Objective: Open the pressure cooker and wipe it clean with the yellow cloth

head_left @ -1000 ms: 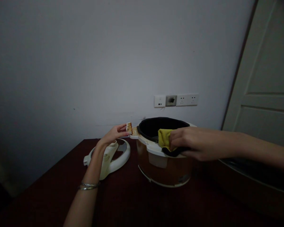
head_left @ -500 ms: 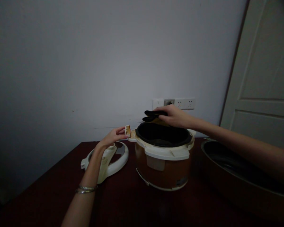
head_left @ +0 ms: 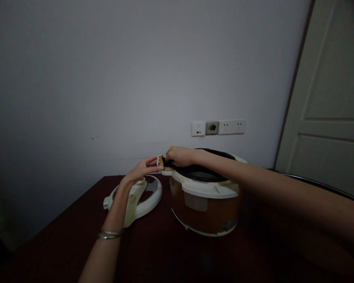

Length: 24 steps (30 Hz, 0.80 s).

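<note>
On the table stands a brown and white electric cooker (head_left: pixel 205 212) without its lid, its dark inner pot (head_left: pixel 202 175) partly covered by my right arm. My left hand (head_left: pixel 141 169) pinches a small white flap (head_left: pixel 160 162) at the cooker's left rim; the flap's inner face is stained brown. My right hand (head_left: pixel 181 156) reaches across the pot, fingers closed on a black and yellow scouring sponge (head_left: pixel 172 147). Most of the sponge is hidden, and a black edge of it meets the stained face of the flap.
The white cooker lid (head_left: pixel 149 204) lies on the dark red table (head_left: pixel 76 228), behind my left forearm. At the right, a large basin (head_left: pixel 321 182) shows mostly as a rim beyond my right arm. Wall sockets (head_left: pixel 225 127) sit behind the cooker, and a door (head_left: pixel 333 98) stands at the right.
My right hand has moved left and down with the sponge, from above the pot to the flap. My left hand still pinches the flap. The basin is now mostly behind my right arm.
</note>
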Tool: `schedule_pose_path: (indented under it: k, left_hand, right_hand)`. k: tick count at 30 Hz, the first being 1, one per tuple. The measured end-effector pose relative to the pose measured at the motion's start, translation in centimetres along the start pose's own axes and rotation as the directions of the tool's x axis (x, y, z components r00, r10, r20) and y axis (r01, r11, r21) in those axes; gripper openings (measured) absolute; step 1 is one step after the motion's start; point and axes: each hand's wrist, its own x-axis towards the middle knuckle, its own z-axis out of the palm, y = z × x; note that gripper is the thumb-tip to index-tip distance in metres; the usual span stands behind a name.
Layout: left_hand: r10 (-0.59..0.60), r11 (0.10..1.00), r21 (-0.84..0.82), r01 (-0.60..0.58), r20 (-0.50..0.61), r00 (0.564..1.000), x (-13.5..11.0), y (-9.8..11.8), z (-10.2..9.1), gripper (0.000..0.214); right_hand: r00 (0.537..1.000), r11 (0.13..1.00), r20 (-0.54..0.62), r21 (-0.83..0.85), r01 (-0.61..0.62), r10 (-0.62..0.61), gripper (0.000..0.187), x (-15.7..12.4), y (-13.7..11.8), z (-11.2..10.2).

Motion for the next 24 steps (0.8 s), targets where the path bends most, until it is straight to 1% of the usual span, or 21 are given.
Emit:
schedule_pose_path:
  k: [5, 8, 11, 12, 13, 15, 17, 18, 20, 22, 24]
  left_hand:
    - [0.006, 1.0, 0.002, -0.006, -0.016, 1.0, 0.1, 0.1, 0.1, 0.063]
    - [0.011, 1.0, 0.003, -0.011, -0.027, 1.0, 0.1, 0.1, 0.2, 0.062]
    - [0.01, 1.0, -0.009, -0.01, -0.022, 1.0, 0.1, 0.0, 0.2, 0.062]
    - [0.007, 1.0, -0.015, -0.007, -0.019, 1.0, 0.0, 0.0, 0.2, 0.062]
    - [0.003, 1.0, -0.02, -0.003, -0.018, 1.0, 0.0, 0.0, 0.2, 0.062]
    - [-0.009, 1.0, -0.02, 0.009, -0.025, 1.0, -0.1, 0.0, 0.2, 0.062]
    - [-0.02, 1.0, -0.014, 0.019, -0.037, 0.999, -0.1, 0.1, 0.3, 0.062]
    - [-0.023, 1.0, -0.013, 0.023, -0.041, 0.999, -0.2, 0.1, 0.3, 0.061]
    - [-0.023, 1.0, -0.009, 0.023, -0.044, 0.999, -0.2, 0.1, 0.3, 0.06]
    - [-0.017, 1.0, -0.005, 0.017, -0.038, 0.999, -0.1, 0.0, 0.2, 0.059]
    - [-0.008, 1.0, 0.001, 0.008, -0.033, 0.999, 0.1, -0.2, 0.0, 0.061]
  right_hand:
    - [0.995, 0.992, -0.054, 0.088, 0.087, -0.083, 0.026, -1.4, -1.5, -0.7]
    - [0.984, 0.977, -0.084, 0.134, 0.165, -0.155, 0.026, -2.4, -2.4, -1.5]
    - [0.97, 0.937, -0.101, 0.255, 0.238, -0.219, 0.033, -3.2, -2.5, -2.5]
    - [0.972, 0.921, -0.106, 0.313, 0.231, -0.208, 0.035, -3.4, -2.3, -2.8]
    - [0.979, 0.91, -0.111, 0.363, 0.199, -0.17, 0.037, -3.6, -2.1, -3.1]
    - [0.991, 0.912, -0.131, 0.402, 0.085, -0.034, 0.036, -3.8, -1.4, -3.6]
    - [0.979, 0.942, -0.175, 0.333, -0.039, 0.103, 0.035, -3.6, -0.8, -3.6]
    - [0.971, 0.96, -0.193, 0.268, -0.086, 0.141, 0.034, -3.4, -0.6, -3.4]
    - [0.97, 0.984, -0.186, 0.112, -0.138, 0.157, 0.033, -2.7, -0.5, -2.6]
    - [0.982, 0.989, -0.123, -0.015, -0.149, 0.146, 0.03, -1.7, -0.6, -1.7]
    - [0.988, 0.988, -0.049, -0.044, -0.151, 0.148, 0.03, -0.7, -0.8, -0.8]
